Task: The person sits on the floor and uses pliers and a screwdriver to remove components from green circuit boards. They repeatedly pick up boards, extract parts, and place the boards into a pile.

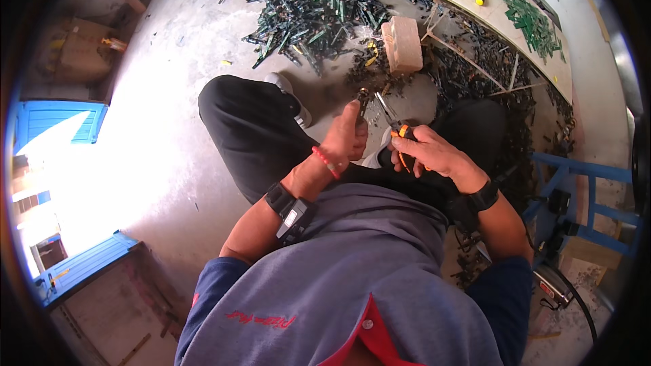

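My left hand (347, 137) pinches a small dark piece (363, 97) at its fingertips, held up over my knees. Close beside it my right hand (434, 153) grips orange-handled pliers (395, 124), whose metal jaws point up toward that piece. Whether the jaws touch it I cannot tell. Both hands hover above my black trousers (251, 129), and each wrist wears a black band.
A big heap of dark green strips (305, 0) covers the concrete floor ahead. A brick (403, 43) stands by dark scraps. A pale board table (502, 17) with green strips sits at the upper right. A blue frame (583, 196) stands right, blue panels left.
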Demonstrator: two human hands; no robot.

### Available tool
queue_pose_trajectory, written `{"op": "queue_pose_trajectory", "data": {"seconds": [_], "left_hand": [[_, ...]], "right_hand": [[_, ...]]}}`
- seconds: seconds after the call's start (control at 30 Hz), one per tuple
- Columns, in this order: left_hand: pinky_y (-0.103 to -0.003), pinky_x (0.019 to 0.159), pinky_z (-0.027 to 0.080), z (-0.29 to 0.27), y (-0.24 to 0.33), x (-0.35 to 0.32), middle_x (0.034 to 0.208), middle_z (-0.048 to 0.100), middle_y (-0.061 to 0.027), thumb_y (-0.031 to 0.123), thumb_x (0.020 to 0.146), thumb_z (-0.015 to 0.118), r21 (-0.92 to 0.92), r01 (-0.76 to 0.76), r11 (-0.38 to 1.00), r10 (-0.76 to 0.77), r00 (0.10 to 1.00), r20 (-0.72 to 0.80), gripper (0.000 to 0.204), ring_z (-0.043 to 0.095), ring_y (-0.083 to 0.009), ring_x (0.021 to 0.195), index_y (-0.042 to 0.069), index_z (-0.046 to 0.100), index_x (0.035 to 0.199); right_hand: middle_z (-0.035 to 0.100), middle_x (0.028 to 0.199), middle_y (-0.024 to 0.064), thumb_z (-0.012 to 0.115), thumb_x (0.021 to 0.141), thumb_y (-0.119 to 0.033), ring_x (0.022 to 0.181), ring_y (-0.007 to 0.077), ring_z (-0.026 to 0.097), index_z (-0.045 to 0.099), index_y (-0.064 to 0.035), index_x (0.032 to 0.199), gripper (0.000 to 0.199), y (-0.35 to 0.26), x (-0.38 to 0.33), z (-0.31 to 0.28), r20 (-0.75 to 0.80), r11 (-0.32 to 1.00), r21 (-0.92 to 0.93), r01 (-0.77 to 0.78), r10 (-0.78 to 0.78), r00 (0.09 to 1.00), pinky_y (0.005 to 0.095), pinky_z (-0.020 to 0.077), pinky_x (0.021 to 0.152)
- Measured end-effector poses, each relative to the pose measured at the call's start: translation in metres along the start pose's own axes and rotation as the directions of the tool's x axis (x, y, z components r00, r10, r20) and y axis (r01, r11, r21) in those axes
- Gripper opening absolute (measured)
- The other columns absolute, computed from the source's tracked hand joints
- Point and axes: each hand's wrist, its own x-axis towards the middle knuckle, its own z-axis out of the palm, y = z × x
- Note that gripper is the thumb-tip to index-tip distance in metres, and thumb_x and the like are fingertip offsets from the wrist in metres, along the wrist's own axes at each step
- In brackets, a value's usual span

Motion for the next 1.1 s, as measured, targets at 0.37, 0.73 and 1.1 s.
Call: {"op": "queue_pose_trajectory", "data": {"seconds": [0.37,0.73,1.1], "left_hand": [[-0.025,0.035,0.014,0.013,0.009,-0.008,0.047,0.023,0.0034,0.058,0.087,0.037,-0.043,0.048,0.998,-0.048,0.999,-0.017,0.055,0.017,-0.0089,0.036,0.014,0.028,0.057],[-0.025,0.036,0.014,0.023,0.011,-0.013,0.049,0.023,0.0034,0.057,0.088,0.037,-0.088,0.036,0.995,-0.034,0.999,0.022,0.053,0.017,-0.0085,0.037,0.014,0.027,0.058],[-0.025,0.036,0.014,0.028,0.012,-0.012,0.049,0.023,0.0035,0.056,0.088,0.037,-0.092,0.043,0.995,-0.043,0.999,0.004,0.051,0.016,-0.0088,0.037,0.014,0.028,0.059]], "right_hand": [[0.055,0.095,0.017,0.059,0.082,-0.016,0.092,0.0351,0.055,0.048,0.0,0.107,0.031,0.016,0.018,0.021,-0.467,0.505,-0.851,-0.144,-0.601,0.649,0.0446,0.0481,0.071],[0.055,0.093,0.0171,0.061,0.079,-0.008,0.089,0.0353,0.055,0.048,-0.0002,0.104,0.03,0.034,0.023,0.02,-0.546,0.657,-0.75,-0.075,-0.552,0.63,0.0438,0.048,0.07],[0.051,0.099,0.0168,0.058,0.072,-0.002,0.092,0.034,0.052,0.046,0.0011,0.11,0.04,0.017,0.017,0.022,-0.494,0.453,-0.868,-0.202,-0.745,0.448,0.0408,0.048,0.073]]}}
